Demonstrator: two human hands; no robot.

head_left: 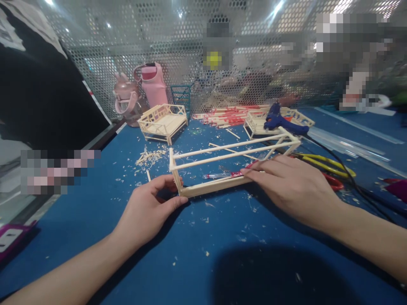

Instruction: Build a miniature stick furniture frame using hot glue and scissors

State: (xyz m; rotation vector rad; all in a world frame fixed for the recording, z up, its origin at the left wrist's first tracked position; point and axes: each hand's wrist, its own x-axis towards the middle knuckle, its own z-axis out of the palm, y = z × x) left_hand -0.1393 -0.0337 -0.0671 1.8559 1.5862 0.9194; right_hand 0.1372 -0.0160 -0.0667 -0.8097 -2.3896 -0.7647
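A long box-shaped frame of thin wooden sticks [222,159] rests on the blue table [203,245]. My left hand [149,209] pinches the frame's near left corner between thumb and fingers. My right hand [292,186] lies over the frame's near bottom rail, fingers stretched along it and pressing it down. A red-tipped stick [222,174] lies inside the frame, just beyond my right fingertips.
A finished small stick bench [163,122] stands at the back left, another stick piece [263,120] at the back right under a blue glue gun [282,122]. Red-marked sticks [229,115], yellow-handled cutters [327,165], a black cable, pink bottles [143,91] and wood scraps surround them. A mesh screen closes the back.
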